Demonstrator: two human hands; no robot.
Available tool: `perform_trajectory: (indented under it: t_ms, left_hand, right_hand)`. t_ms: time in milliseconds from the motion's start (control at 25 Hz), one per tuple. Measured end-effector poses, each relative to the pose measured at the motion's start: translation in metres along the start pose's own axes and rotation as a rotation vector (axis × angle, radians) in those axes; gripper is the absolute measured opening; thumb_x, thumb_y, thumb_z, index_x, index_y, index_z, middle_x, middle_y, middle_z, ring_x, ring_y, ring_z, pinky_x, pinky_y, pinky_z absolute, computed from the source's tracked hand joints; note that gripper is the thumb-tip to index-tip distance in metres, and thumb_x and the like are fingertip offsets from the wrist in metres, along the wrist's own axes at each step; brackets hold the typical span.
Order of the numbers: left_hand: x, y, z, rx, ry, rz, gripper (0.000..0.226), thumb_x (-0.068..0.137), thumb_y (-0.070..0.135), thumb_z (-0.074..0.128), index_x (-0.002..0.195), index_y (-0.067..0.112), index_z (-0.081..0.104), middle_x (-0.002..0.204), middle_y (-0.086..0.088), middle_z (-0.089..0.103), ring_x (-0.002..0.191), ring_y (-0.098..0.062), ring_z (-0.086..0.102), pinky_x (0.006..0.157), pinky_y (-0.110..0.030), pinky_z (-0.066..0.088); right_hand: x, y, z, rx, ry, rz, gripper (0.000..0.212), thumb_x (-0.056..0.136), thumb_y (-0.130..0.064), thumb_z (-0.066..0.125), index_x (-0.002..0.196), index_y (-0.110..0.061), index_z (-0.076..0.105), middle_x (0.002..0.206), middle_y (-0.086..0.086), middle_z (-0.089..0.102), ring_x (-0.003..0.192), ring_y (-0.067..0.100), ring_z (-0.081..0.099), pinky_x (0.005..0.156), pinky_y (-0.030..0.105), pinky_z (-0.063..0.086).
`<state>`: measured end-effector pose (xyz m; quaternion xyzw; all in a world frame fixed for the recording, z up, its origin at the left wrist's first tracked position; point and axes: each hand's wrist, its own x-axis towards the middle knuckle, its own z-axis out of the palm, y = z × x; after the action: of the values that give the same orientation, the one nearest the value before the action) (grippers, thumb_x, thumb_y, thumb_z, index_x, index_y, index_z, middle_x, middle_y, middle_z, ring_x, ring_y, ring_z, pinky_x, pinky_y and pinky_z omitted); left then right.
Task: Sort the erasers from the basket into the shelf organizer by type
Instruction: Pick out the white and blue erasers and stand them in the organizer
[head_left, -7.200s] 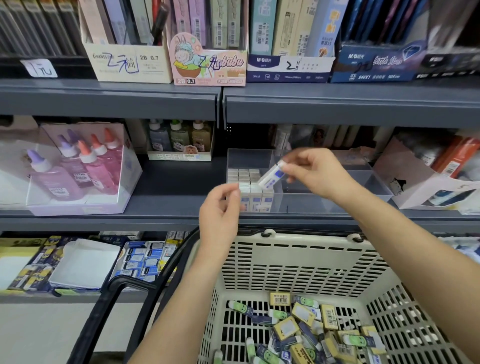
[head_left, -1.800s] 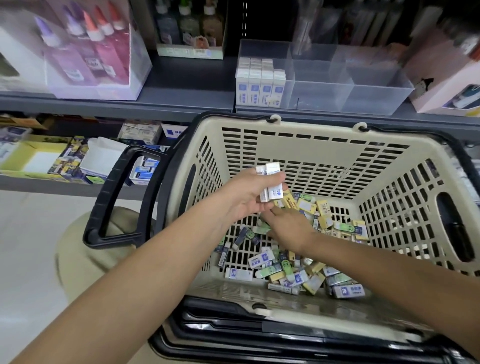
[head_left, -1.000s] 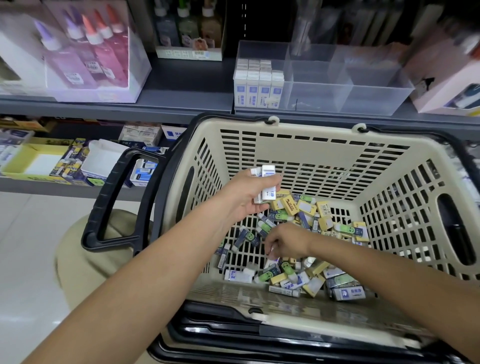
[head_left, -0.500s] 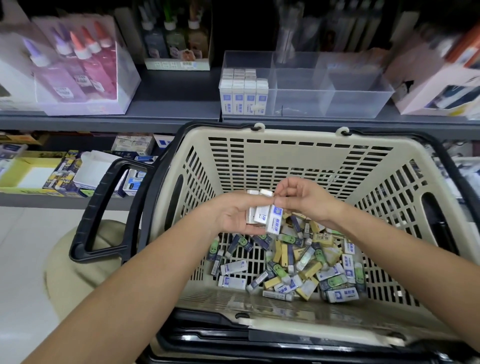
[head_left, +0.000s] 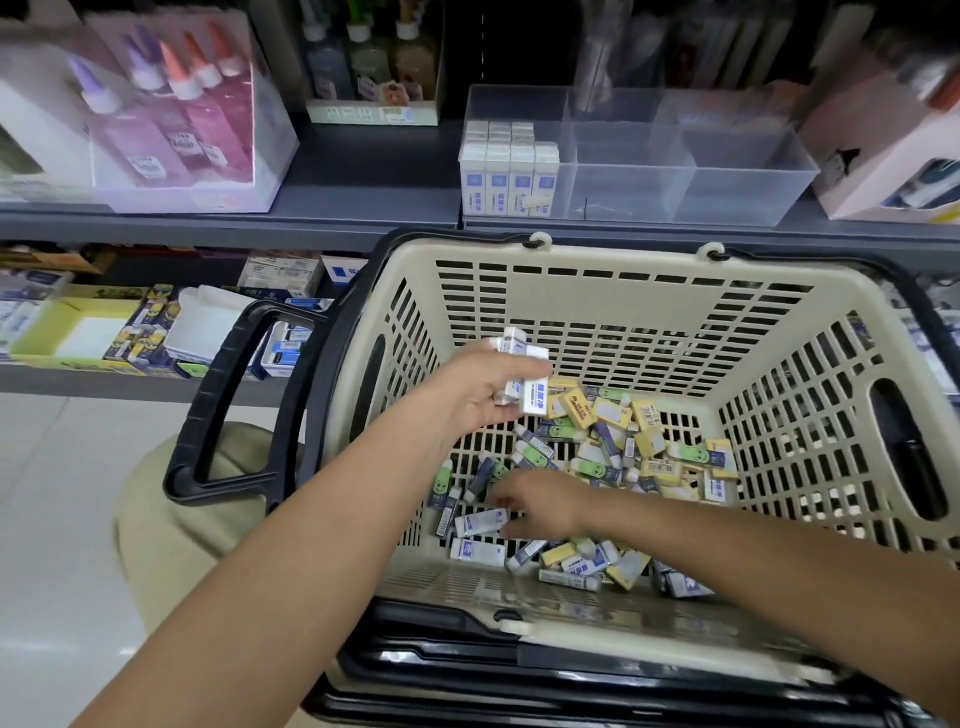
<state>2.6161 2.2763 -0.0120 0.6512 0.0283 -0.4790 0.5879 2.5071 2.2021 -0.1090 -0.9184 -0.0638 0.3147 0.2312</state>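
Several white erasers are gripped in the left hand above the basket. The right hand is set among loose erasers; its grasp cannot be told. The organizer on the shelf is stocked in its left compartment.

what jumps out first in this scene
The beige basket fills the middle, its floor littered with mixed erasers. Above them the left hand grips a stack of white erasers while the right hand reaches into the pile. On the shelf behind, a clear organizer holds upright white rows only in its leftmost compartment.
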Motion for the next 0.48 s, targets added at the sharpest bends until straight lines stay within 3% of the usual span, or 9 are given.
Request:
perform_trajectory:
  t_ms: [120,360,480]
  left_hand:
    - [-0.002,0.0,0.001,0.006,-0.008,0.025,0.024,0.075,0.005,0.074,0.091,0.012,0.058,0.072,-0.002,0.07,0.069,-0.015,0.068,0.054,-0.025,0.052]
    - [-0.001,0.002,0.005,0.014,-0.016,0.026,0.029,0.078,0.005,0.072,0.1,0.011,0.055,0.08,-0.004,0.068,0.072,-0.015,0.065,0.06,-0.026,0.052]
    - [0.0,0.002,0.005,0.018,-0.023,0.016,0.027,0.078,0.005,0.071,0.098,0.012,0.055,0.08,-0.004,0.068,0.074,-0.017,0.066,0.062,-0.028,0.052]
  right_hand:
    - [0.015,-0.012,0.01,-0.172,-0.05,0.025,0.053,0.087,-0.039,0.06,0.127,-0.008,0.044,0.122,0.012,0.053,0.11,0.03,0.053,0.078,0.038,0.047]
    - [0.018,-0.019,0.02,-0.01,-0.092,0.124,0.051,0.082,-0.034,0.068,0.119,-0.006,0.046,0.117,0.014,0.058,0.104,0.03,0.056,0.076,0.036,0.047]
    - [0.016,-0.026,0.025,0.088,-0.121,0.126,0.053,0.086,-0.025,0.065,0.13,-0.005,0.043,0.131,0.015,0.052,0.116,0.031,0.052,0.093,0.037,0.046]
